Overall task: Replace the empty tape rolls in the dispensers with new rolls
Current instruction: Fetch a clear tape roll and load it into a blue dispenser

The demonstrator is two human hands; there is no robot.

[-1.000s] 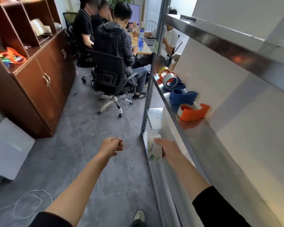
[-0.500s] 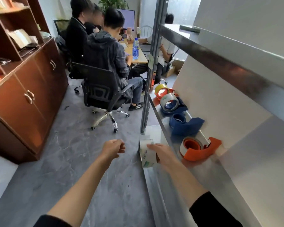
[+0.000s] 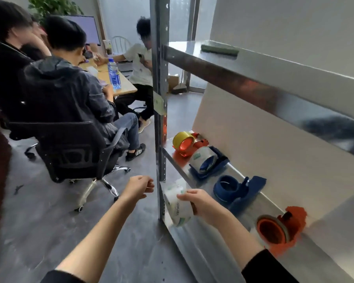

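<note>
My right hand grips a new clear tape roll with printed wrapping, just in front of the metal shelf edge. My left hand hangs to its left, fingers curled, holding nothing. Four dispensers stand in a row on the shelf. The nearest, an orange dispenser, holds a nearly bare core. Behind it a blue dispenser has an empty hub. Farther back, a blue dispenser carries a clear roll and an orange dispenser carries a yellow roll.
A steel upright stands just behind the roll, and an upper shelf overhangs the row. Several people sit at a desk to the left; a black office chair stands on the grey floor near my left arm.
The view has come closer to the shelf and turned right. My right hand has risen with the roll toward the shelf edge. My left hand has kept its place beside it.
</note>
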